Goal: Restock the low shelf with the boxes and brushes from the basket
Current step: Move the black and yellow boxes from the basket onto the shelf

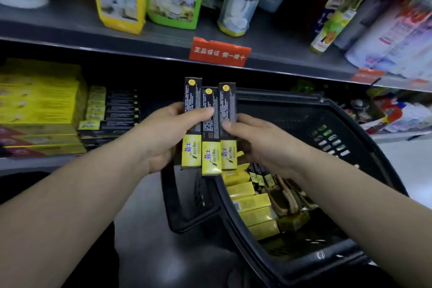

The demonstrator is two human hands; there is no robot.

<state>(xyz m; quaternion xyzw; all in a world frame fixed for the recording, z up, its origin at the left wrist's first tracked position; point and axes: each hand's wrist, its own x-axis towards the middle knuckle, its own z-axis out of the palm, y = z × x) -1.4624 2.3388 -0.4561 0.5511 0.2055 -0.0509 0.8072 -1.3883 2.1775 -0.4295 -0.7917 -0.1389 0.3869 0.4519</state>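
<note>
The low shelf (35,162) lies to the left of and beyond both sets of fingers. The basket (292,97) sits below and to the right of them. On the shelf, a stack of matching boxes (109,124) lies flat, long axes running left to right.

The three held boxes (211,159) are fanned side by side just above the basket's near rim. Their long axes point up and away from the person, yellow ends nearest the wrists. Shelving them probably means swinging them left and turning them a quarter turn to match the stack.

The left hand (163,133) is nearer the shelf. Its thumb is clamped across the fronts of the left and middle boxes, with its fingers hidden behind. The right hand (259,140) presses its thumb on the rightmost box, fingers curled behind it. Both forearms reach forward.

More yellow boxes (252,203) and brushes (287,196) lie in the basket under the right wrist.
</note>
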